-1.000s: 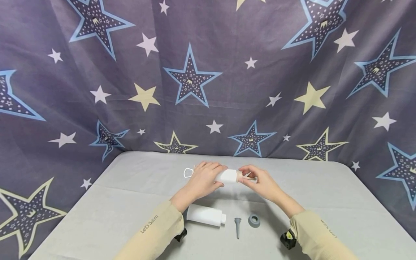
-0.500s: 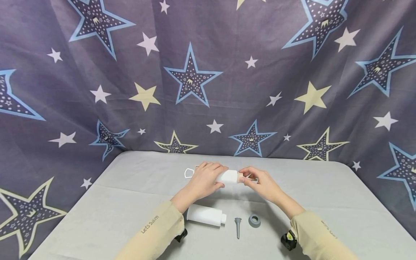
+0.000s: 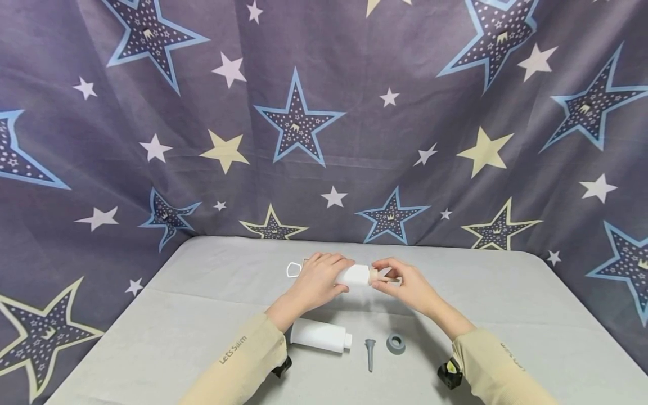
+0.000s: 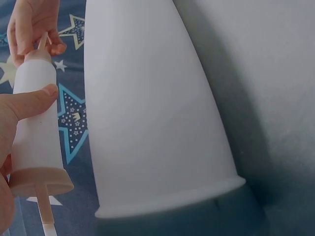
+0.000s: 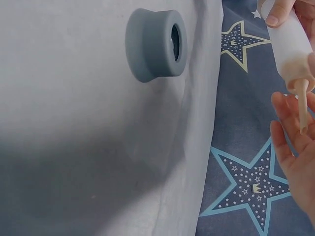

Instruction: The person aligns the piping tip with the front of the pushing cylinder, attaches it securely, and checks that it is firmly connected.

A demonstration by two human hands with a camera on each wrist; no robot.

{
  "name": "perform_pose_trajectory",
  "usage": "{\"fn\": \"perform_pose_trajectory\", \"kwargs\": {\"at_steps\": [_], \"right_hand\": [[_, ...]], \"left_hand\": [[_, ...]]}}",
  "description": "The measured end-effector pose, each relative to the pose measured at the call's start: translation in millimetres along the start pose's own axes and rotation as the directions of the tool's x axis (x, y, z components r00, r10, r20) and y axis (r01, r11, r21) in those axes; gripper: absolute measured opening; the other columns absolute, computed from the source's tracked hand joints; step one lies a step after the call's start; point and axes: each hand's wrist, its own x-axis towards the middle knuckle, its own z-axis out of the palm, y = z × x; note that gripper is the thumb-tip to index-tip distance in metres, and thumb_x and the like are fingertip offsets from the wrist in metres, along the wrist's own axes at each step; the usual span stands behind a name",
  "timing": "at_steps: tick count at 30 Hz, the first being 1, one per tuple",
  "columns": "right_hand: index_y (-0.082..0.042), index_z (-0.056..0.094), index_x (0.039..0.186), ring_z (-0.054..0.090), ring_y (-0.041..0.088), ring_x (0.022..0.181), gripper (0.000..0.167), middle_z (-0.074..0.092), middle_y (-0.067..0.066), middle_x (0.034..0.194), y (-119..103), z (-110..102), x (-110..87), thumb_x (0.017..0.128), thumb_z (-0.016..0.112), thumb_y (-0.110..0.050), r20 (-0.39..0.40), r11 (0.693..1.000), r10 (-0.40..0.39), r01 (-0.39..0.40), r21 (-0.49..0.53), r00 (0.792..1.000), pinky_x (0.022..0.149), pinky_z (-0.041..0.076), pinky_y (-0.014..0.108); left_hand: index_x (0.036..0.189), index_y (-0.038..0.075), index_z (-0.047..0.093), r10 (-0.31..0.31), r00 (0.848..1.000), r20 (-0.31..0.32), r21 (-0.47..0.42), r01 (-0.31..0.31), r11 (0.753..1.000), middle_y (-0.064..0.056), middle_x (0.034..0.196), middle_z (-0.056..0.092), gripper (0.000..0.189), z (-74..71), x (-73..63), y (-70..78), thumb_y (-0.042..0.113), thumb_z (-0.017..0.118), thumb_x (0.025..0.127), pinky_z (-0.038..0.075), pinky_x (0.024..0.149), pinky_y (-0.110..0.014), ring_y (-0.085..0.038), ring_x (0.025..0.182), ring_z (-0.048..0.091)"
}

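Note:
My left hand [image 3: 320,275] grips a white plastic tube [image 3: 355,274] from above, lying sideways over the far part of the table. At its right end my right hand [image 3: 407,286] pinches a beige cap [image 5: 296,73] with the fingertips. From that cap a thin beige spout [image 5: 302,108] sticks out between the fingers. A beige flange [image 4: 42,181] with a rod closes the tube's other end in the left wrist view. Past the left hand in the head view, a thin white loop [image 3: 288,270] shows. How firmly the cap sits is hidden.
Nearer on the table lie a second white tube [image 3: 320,336], a grey nozzle [image 3: 370,354] and a grey ring-shaped cap [image 3: 396,343]. The second tube lies close to the left sleeve [image 3: 253,343]. A star-patterned cloth [image 3: 324,185] hangs behind the table.
Both hands and the tube keep nearly the same place. The right fingers shift only slightly about the beige cap.

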Motion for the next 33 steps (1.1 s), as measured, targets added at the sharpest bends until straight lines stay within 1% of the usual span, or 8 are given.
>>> {"fn": "perform_pose_trajectory", "kwargs": {"at_steps": [2, 5, 8, 12, 18, 25, 33], "right_hand": [[-0.016, 0.060, 0.113, 0.060, 0.011, 0.083, 0.041, 0.062, -0.002, 0.109, 0.0, 0.0, 0.3, 0.076, 0.072, -0.029, -0.009, 0.999, -0.028, 0.028, -0.018, 1.000, 0.073, 0.050, 0.030], [-0.017, 0.060, 0.111, 0.058, 0.010, 0.081, 0.042, 0.060, -0.005, 0.106, 1.7, 1.1, 0.8, 0.072, 0.076, -0.023, -0.023, 0.996, -0.075, 0.074, -0.049, 0.997, 0.074, 0.049, 0.029], [-0.018, 0.061, 0.110, 0.056, 0.008, 0.080, 0.041, 0.058, -0.007, 0.102, 4.0, 2.4, 1.4, 0.071, 0.076, -0.018, -0.037, 0.991, -0.113, 0.110, -0.074, 0.993, 0.074, 0.048, 0.026], [-0.018, 0.061, 0.108, 0.057, 0.006, 0.079, 0.039, 0.059, -0.007, 0.102, 5.9, 3.4, 2.4, 0.072, 0.076, -0.015, -0.048, 0.987, -0.148, 0.144, -0.077, 0.988, 0.074, 0.049, 0.025], [-0.019, 0.062, 0.107, 0.058, 0.006, 0.080, 0.035, 0.060, -0.008, 0.102, 5.6, 3.6, 2.6, 0.074, 0.074, -0.015, -0.040, 0.986, -0.153, 0.150, -0.075, 0.987, 0.076, 0.049, 0.025], [-0.017, 0.062, 0.109, 0.060, 0.009, 0.085, 0.032, 0.061, -0.007, 0.104, 5.6, 4.2, 1.7, 0.079, 0.070, -0.022, -0.027, 0.988, -0.146, 0.145, -0.055, 0.989, 0.079, 0.049, 0.027], [-0.014, 0.062, 0.112, 0.063, 0.011, 0.090, 0.033, 0.060, -0.003, 0.106, 5.6, 5.6, 0.5, 0.082, 0.066, -0.026, -0.009, 0.992, -0.127, 0.127, 0.005, 0.992, 0.083, 0.049, 0.028]], "left_hand": [[0.118, 0.019, 0.058, -0.003, 1.000, 0.003, 0.004, 0.003, 1.000, 0.004, 0.113, 0.061, 0.053, -0.8, 0.4, 0.1, 0.036, 0.074, 0.071, 0.040, 0.088, -0.034, -0.015, 0.100, 0.057], [0.119, 0.020, 0.057, -0.005, 1.000, 0.010, 0.011, 0.005, 1.000, 0.005, 0.113, 0.061, 0.053, -1.8, 0.5, 0.5, 0.037, 0.073, 0.072, 0.040, 0.089, -0.033, -0.015, 0.101, 0.057], [0.119, 0.020, 0.057, -0.006, 1.000, 0.014, 0.012, 0.006, 1.000, 0.005, 0.113, 0.061, 0.053, -2.1, 0.4, 0.7, 0.037, 0.073, 0.072, 0.040, 0.089, -0.033, -0.014, 0.101, 0.057], [0.119, 0.019, 0.057, -0.002, 1.000, 0.004, 0.007, 0.002, 1.000, 0.005, 0.113, 0.061, 0.053, -2.1, 0.1, 0.4, 0.036, 0.074, 0.071, 0.040, 0.088, -0.033, -0.015, 0.100, 0.057], [0.118, 0.019, 0.058, 0.002, 1.000, -0.013, -0.007, -0.002, 1.000, 0.005, 0.113, 0.061, 0.053, -1.6, -0.5, -0.4, 0.035, 0.075, 0.071, 0.040, 0.088, -0.033, -0.015, 0.100, 0.057], [0.120, 0.020, 0.057, -0.013, 1.000, 0.010, 0.006, 0.013, 1.000, 0.007, 0.114, 0.060, 0.053, -1.1, -1.5, -0.3, 0.038, 0.072, 0.072, 0.039, 0.089, -0.032, -0.013, 0.101, 0.056], [0.119, 0.020, 0.057, 0.002, 1.000, -0.005, 0.016, -0.002, 1.000, 0.006, 0.112, 0.061, 0.053, -0.2, -2.2, -0.9, 0.039, 0.073, 0.072, 0.040, 0.087, -0.031, -0.013, 0.099, 0.057]]}}
